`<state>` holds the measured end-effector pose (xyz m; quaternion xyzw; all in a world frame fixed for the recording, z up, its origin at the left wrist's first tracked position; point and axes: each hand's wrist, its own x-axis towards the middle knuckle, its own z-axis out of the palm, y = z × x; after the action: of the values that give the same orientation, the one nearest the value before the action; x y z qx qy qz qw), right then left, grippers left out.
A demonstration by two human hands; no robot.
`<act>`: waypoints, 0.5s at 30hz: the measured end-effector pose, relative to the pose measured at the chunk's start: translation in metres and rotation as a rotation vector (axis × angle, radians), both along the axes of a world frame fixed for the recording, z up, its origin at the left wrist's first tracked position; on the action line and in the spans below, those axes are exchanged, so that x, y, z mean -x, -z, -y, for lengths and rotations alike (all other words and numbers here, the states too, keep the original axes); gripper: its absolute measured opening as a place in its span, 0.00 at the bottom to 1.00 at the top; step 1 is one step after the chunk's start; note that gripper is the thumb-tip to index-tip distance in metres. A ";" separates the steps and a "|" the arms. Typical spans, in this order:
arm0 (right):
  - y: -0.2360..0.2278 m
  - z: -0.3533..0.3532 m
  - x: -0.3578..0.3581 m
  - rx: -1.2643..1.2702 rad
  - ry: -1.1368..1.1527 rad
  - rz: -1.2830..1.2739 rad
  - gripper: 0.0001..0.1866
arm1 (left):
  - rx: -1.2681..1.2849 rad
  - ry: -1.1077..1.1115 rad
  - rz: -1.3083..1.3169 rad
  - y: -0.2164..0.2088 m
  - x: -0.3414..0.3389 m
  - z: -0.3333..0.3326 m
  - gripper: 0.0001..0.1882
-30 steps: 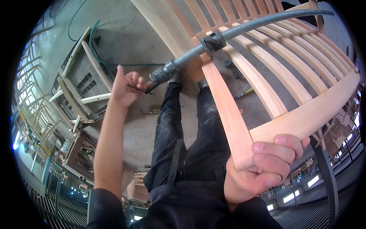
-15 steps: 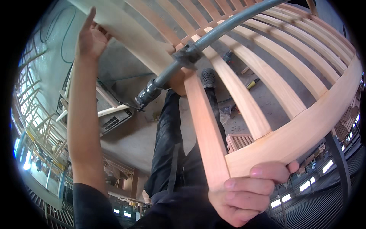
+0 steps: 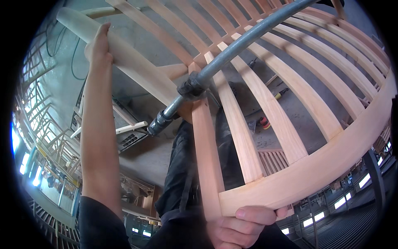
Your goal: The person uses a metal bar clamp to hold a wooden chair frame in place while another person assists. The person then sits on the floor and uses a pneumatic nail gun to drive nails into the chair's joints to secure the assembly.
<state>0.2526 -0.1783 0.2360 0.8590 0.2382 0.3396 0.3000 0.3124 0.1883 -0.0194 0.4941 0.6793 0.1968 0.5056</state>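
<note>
A slatted wooden bench frame tilts in front of me, its curved rail sweeping across the lower right. My right hand is closed round the near corner, where the curved rail meets a straight upright. Along the edge of a broad pale wooden armrest at upper left, my left hand is gripping, its fingers mostly hidden. A grey pipe clamp runs diagonally over the slats. Its dark sliding jaw sits by the joint of armrest and upright, and its end sticks out past it.
Beneath the frame on the concrete floor lie a red sander and a tool with a yellow part. Wooden parts rest on a dark crate to the left. Stacked chair frames line the far left.
The bench frame has shifted left, its near corner lower, and the armrest's far end has come into view. My left hand has gone from spread beside the armrest to gripping its edge.
</note>
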 end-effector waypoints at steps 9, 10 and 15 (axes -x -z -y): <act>0.002 0.014 0.006 -1.306 -0.337 -0.699 0.23 | -0.097 0.048 -0.035 0.004 0.016 -0.002 0.31; 0.003 0.015 0.001 -1.313 -0.379 -0.721 0.23 | -0.089 0.052 -0.045 0.002 0.011 -0.003 0.31; 0.005 0.001 -0.032 -1.330 -0.458 -0.782 0.21 | -0.105 0.036 -0.026 -0.007 0.009 0.013 0.33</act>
<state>0.2845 -0.1792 0.2314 0.8444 0.2440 0.1382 -0.4565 0.3032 0.1756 -0.0126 0.5349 0.6655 0.2165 0.4735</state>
